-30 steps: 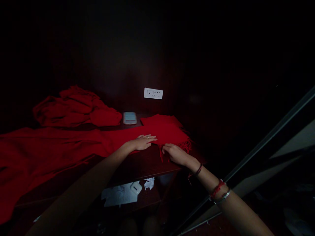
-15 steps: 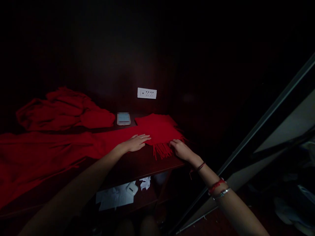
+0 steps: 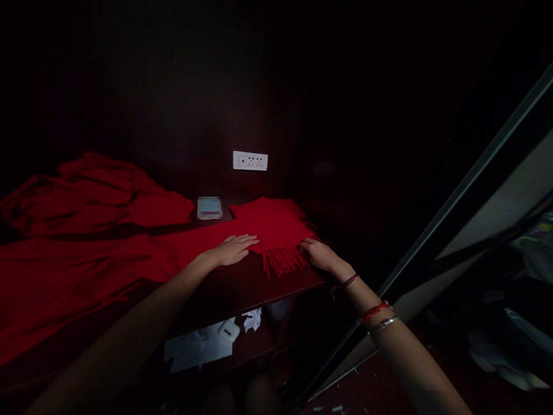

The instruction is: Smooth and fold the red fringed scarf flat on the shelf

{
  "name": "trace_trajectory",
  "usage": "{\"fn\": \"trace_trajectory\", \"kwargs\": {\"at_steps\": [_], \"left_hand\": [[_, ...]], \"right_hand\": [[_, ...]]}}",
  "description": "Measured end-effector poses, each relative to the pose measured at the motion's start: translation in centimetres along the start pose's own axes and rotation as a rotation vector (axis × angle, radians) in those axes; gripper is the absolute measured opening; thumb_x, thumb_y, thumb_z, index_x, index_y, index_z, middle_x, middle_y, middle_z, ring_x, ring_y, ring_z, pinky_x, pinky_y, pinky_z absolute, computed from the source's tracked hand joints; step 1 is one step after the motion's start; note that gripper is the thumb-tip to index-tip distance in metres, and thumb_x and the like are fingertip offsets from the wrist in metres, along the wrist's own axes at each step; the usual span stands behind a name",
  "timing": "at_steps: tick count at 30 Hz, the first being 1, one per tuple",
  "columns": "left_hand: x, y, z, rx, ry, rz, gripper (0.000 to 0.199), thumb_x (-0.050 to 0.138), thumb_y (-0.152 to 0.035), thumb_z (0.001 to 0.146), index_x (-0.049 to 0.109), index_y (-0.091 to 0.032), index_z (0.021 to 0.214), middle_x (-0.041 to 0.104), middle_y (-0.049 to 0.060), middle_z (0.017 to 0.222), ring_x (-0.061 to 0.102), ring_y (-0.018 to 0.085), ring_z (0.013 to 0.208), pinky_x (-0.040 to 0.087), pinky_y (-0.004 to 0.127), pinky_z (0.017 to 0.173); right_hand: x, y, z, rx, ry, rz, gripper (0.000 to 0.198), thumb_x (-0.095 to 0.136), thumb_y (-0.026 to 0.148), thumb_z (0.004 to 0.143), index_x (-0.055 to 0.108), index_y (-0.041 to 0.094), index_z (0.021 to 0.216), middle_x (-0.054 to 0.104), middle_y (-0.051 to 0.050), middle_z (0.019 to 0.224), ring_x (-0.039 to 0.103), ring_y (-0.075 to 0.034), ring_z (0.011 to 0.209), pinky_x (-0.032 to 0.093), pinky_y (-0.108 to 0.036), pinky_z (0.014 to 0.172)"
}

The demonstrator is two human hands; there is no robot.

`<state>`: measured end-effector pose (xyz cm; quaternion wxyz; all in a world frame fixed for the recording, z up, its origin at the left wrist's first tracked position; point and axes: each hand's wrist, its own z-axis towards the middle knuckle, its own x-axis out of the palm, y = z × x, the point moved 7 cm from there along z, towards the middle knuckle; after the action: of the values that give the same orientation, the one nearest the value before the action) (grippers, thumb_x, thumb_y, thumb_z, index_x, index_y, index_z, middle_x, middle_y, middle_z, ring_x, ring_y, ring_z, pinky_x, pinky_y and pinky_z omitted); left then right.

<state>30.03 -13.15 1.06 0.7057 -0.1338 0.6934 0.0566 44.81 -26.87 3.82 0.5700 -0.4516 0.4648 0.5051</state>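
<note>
A red fringed scarf (image 3: 276, 227) lies stretched along the dark tabletop, its right end spread flat with the fringe hanging toward the front edge. My left hand (image 3: 234, 249) rests palm down on the scarf's near edge, fingers stretched out, a ring on one of them. At the right end, my right hand (image 3: 319, 255) has its fingers curled closed on the scarf's corner beside the fringe; the fingertips are partly hidden. Another heap of red cloth (image 3: 108, 199) sits crumpled farther back on the left.
A small blurred-out rectangular object (image 3: 209, 208) stands behind the scarf, below a white wall socket (image 3: 250, 161). On the shelf under the tabletop are papers (image 3: 194, 350), a small white case (image 3: 228, 331) and crumpled paper (image 3: 252, 320). A metal-edged panel (image 3: 466, 190) slants up at the right.
The view has shifted slightly, so everything sits a little farther left. My right hand has moved slightly back along the scarf's corner; my left hand stays flat on the cloth.
</note>
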Motion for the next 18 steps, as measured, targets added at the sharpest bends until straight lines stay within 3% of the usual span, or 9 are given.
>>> {"fn": "trace_trajectory", "kwargs": {"at_steps": [4,7,11,15,18], "left_hand": [[-0.1,0.0,0.2,0.008,-0.001,-0.006,0.045,0.028,-0.021,0.081,0.027,-0.024,0.126,0.021,0.003,0.135,0.019,0.019,0.123,0.018,0.045,0.096],[-0.1,-0.1,0.3,0.021,-0.007,0.006,0.046,0.031,-0.022,0.08,0.028,-0.022,0.126,0.023,0.005,0.134,0.021,0.019,0.122,0.02,0.043,0.096],[-0.9,-0.6,-0.2,0.072,-0.104,0.067,0.04,0.031,-0.025,0.082,0.036,-0.024,0.121,0.034,0.004,0.129,0.032,0.018,0.116,0.027,0.036,0.093],[-2.7,-1.4,-1.1,0.068,-0.247,0.173,0.034,0.028,-0.035,0.084,0.053,-0.024,0.104,0.05,0.005,0.107,0.049,0.017,0.095,0.038,0.028,0.081],[-3.8,-1.7,-1.5,0.03,-0.277,0.238,0.036,0.027,-0.038,0.085,0.058,-0.022,0.093,0.054,0.006,0.096,0.052,0.016,0.086,0.041,0.025,0.072]], "right_hand": [[-0.2,-1.1,-2.8,0.04,0.145,-0.017,0.023,0.038,0.001,0.068,0.054,0.017,0.071,0.055,-0.003,0.076,0.048,-0.011,0.067,0.031,-0.02,0.059],[-2.1,-1.2,-3.0,0.082,0.052,-0.003,0.025,0.038,0.0,0.067,0.055,0.017,0.076,0.055,-0.003,0.078,0.049,-0.011,0.07,0.031,-0.019,0.061],[-3.5,1.2,0.2,0.022,-0.126,0.038,0.027,0.038,0.005,0.073,0.053,0.015,0.093,0.052,-0.006,0.09,0.047,-0.013,0.083,0.033,-0.022,0.073],[-2.3,5.4,3.8,-0.198,-0.14,0.022,0.04,0.049,0.024,0.074,0.042,0.018,0.114,0.047,-0.008,0.107,0.04,-0.018,0.1,0.03,-0.03,0.083],[-1.6,7.4,5.4,-0.248,-0.174,-0.015,0.041,0.049,0.032,0.076,0.042,0.018,0.114,0.048,-0.008,0.106,0.041,-0.019,0.1,0.031,-0.032,0.082]]}}
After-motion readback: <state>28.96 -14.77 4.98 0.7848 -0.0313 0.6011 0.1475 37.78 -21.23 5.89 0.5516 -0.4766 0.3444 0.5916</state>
